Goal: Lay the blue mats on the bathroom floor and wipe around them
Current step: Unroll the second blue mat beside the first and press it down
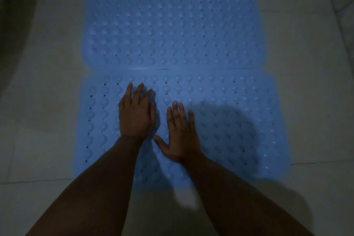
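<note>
We see the left hand [135,113] lying palm down with its fingers straight and close together, pressed flat on the near blue mat [220,120], left of the mat's middle. Just beside it, a little nearer to us, the right hand [182,136] also lies flat on the same mat, fingers extended and slightly spread, the thumb pointing out toward the left wrist; neither hand grips anything. Both bare forearms reach in from the lower edge of the view. The near blue mat is a rectangle with rounded corners, of a smooth, slightly glossy pale blue material, covered in regular rows of rounded bumps with small round holes set between them. A broad shadow darkens its right half. Its far edge meets the near edge of the far blue mat [172,25], which has the same colour, bumps and holes; a thin dark seam shows along part of the join, and we cannot tell whether the edges overlap. Both mats lie flat on the tiled floor [306,63], made of large pale grey tiles with thin grout lines. The light is dim, and the far corners are blurred.
</note>
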`<state>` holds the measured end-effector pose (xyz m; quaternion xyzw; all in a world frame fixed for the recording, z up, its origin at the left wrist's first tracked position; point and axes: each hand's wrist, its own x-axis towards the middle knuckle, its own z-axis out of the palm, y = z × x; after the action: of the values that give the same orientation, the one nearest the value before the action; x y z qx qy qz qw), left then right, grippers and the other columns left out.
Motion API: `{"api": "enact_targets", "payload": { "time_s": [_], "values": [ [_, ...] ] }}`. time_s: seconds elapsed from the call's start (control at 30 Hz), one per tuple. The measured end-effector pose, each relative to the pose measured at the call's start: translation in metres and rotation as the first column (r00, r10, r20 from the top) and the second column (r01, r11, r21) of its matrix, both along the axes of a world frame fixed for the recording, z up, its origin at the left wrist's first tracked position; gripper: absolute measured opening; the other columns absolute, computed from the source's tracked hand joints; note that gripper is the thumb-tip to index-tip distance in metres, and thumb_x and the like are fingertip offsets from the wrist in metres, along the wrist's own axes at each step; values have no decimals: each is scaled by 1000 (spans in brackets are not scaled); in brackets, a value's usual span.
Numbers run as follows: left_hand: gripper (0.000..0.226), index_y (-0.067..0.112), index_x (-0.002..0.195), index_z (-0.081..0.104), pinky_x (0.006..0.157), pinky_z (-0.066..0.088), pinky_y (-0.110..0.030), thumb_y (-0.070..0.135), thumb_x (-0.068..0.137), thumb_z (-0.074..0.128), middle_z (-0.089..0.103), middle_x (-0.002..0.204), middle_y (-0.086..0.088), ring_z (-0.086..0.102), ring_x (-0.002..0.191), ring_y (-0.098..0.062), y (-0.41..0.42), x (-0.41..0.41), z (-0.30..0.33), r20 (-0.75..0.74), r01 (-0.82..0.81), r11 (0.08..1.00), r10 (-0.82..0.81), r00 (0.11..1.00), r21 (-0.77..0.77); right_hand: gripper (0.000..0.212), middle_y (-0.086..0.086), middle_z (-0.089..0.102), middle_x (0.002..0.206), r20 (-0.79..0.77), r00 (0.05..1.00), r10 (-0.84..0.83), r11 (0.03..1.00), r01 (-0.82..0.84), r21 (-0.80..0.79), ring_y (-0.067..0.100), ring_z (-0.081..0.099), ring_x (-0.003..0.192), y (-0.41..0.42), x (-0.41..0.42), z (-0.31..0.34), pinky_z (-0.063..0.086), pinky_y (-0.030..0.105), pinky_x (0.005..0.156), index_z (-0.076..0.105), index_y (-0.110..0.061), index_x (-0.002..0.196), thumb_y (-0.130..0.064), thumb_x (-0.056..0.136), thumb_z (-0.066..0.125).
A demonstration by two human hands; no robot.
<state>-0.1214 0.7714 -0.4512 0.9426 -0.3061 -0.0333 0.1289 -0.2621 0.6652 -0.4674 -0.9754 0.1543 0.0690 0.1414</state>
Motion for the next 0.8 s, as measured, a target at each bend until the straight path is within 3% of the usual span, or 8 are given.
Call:
{"api": "enact_targets", "payload": {
  "time_s": [0.17, 0.27, 0.33, 0.53, 0.7, 0.8],
  "values": [
    [47, 15, 142, 56, 110, 37, -56, 33, 101, 41, 45, 157, -11, 27, 153, -36, -1, -2, 14, 30, -55, 997, 56, 998, -57, 93, 14, -8, 169, -225, 974, 29, 990, 2, 140, 29, -12, 156, -8, 16, 29, -4, 54, 125, 8, -8, 161, -67, 95, 36],
    [51, 14, 142, 56, 110, 38, -59, 35, 100, 37, 45, 156, -13, 28, 151, -38, -4, -8, 24, -1, -122, 989, 122, 993, -79, 71, 16, 24, 165, -314, 949, 24, 951, 75, 299, 31, 23, 152, -40, 44, 67, 22, 45, 124, 33, -9, 154, -52, 99, 45],
    [52, 15, 142, 56, 109, 37, -59, 36, 99, 38, 45, 156, -13, 27, 151, -39, -10, -14, 24, -25, -141, 986, 140, 990, -85, 58, 13, 42, 157, -270, 962, -51, 922, 149, 357, 30, 40, 144, -69, 57, 88, 32, 37, 118, 45, -12, 149, -43, 101, 49],
    [55, 15, 145, 55, 114, 35, -60, 35, 95, 42, 42, 159, -14, 26, 152, -41, -56, -63, 16, -71, 57, 995, -63, 995, -81, 40, 6, 61, 141, -71, 928, -366, 863, 367, 348, 25, 54, 133, -134, 40, 98, 39, 33, 115, 65, -16, 133, -34, 97, 59],
    [64, 15, 160, 28, 125, 14, -60, 45, 104, 33, 3, 171, -17, -3, 158, -38, -94, -112, -6, -106, 274, 960, -279, 954, -62, 32, 5, 64, 135, 46, 907, -418, 862, 379, 337, 24, 58, 126, -160, 14, 84, 43, 34, 108, 69, -20, 125, -33, 97, 59],
    [77, 12, 163, 15, 125, 11, -60, 58, 104, 29, -4, 171, -17, -9, 158, -34, -101, -127, -27, -107, 311, 950, -306, 946, 35, 29, 6, 68, 126, 153, 907, -392, 888, 329, 320, 27, 61, 119, -170, 4, 67, 47, 37, 103, 71, -18, 119, -31, 96, 59]
  ]
}}
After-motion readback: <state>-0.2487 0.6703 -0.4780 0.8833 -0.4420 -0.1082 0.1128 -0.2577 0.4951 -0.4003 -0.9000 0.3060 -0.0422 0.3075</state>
